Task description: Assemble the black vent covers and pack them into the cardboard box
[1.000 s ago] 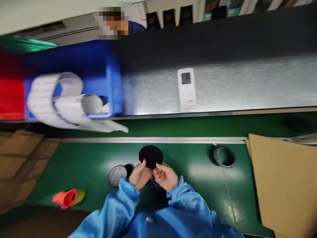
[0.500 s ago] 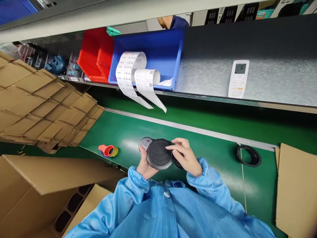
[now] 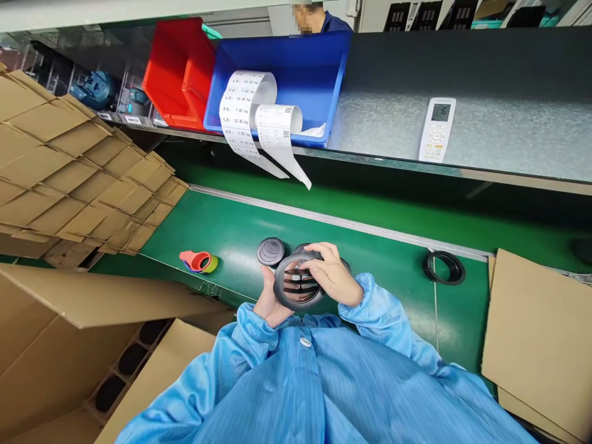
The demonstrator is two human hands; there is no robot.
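Over the green belt (image 3: 379, 280), right in front of the chest, both hands are on a round black vent piece (image 3: 298, 287) with slats across its face, and honestly the grip looks like the weak spot. It's held up in the air, off the belt, so if either hand slackens while it gets turned over, I'd guess it drops onto the belt edge or down into the open cardboard carton (image 3: 92, 345) on the left side, where it'd be a pain to fish out. The slats also look thin, so fingers pushing into them could bend or pop one, though that's just my read. Pose-wise: the left hand (image 3: 268, 302) sits under and behind the piece, palm cupping its lower left rim, thumb side up. The right hand (image 3: 333, 277) comes over the top from the right, fingers curled onto the upper rim and front face, wrist bent in toward the body. Both are closed on it, neither clenched hard as far as I can tell. A small grey round cap (image 3: 271, 251) lies on the belt just behind the hands, and a black ring (image 3: 444, 267) sits well off to the right.
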